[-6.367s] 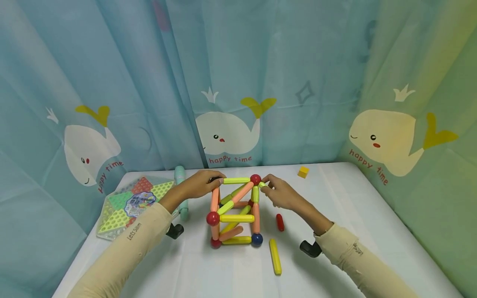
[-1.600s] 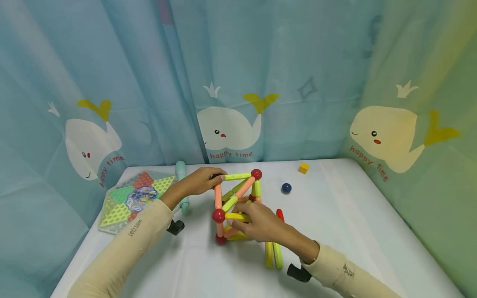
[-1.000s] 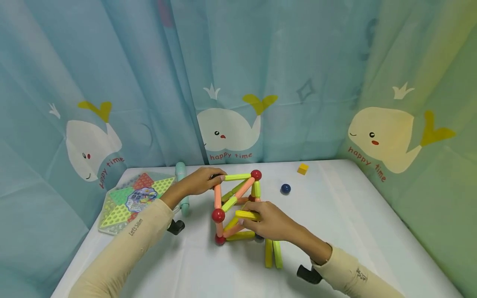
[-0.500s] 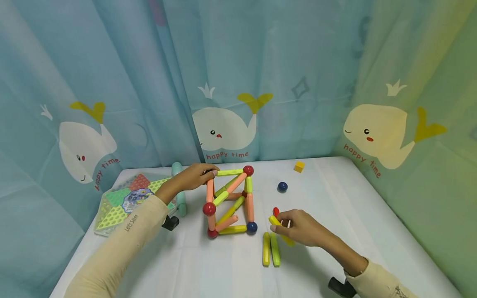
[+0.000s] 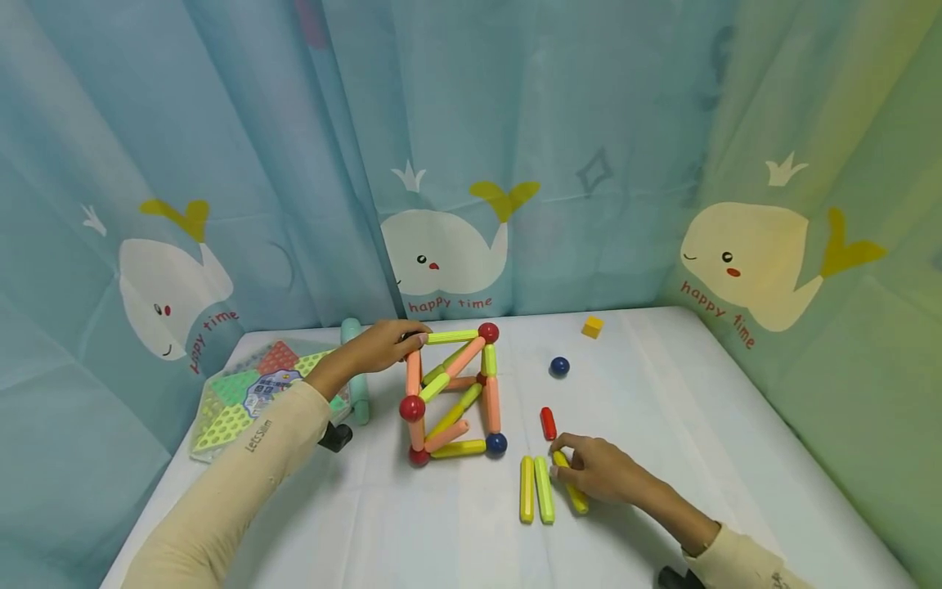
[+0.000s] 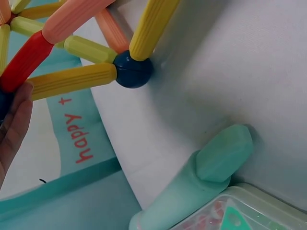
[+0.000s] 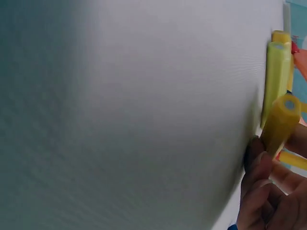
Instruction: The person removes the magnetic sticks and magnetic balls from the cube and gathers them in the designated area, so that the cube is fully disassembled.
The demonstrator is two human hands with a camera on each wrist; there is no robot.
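Observation:
A box-like frame of magnetic rods and balls stands mid-table, with a red ball (image 5: 412,408) at its near upper left corner and a blue ball (image 5: 496,444) at its lower right. My left hand (image 5: 379,348) grips its far upper left corner, where a dark blue ball (image 6: 5,103) shows between the fingers. To the right of the frame, my right hand (image 5: 603,468) pinches a yellow magnetic rod (image 5: 577,499) low at the table. Beside that rod lie another yellow rod (image 5: 527,491) and a lime rod (image 5: 545,491), side by side. A short red rod (image 5: 548,423) lies just beyond.
A loose blue ball (image 5: 559,366) and a small yellow cube (image 5: 592,327) sit farther back. On the left, a clear-lidded case (image 5: 221,433) with a coloured star pattern lies beside a mint-green cylinder (image 5: 358,393). A whale-print curtain (image 5: 625,270) hangs behind the table (image 5: 699,393).
My right hand has pulled the yellow rod off the frame's front and brought it right and down beside the loose rods. Earlier, the lime rod and the loose blue ball came off too. My left hand stays put.

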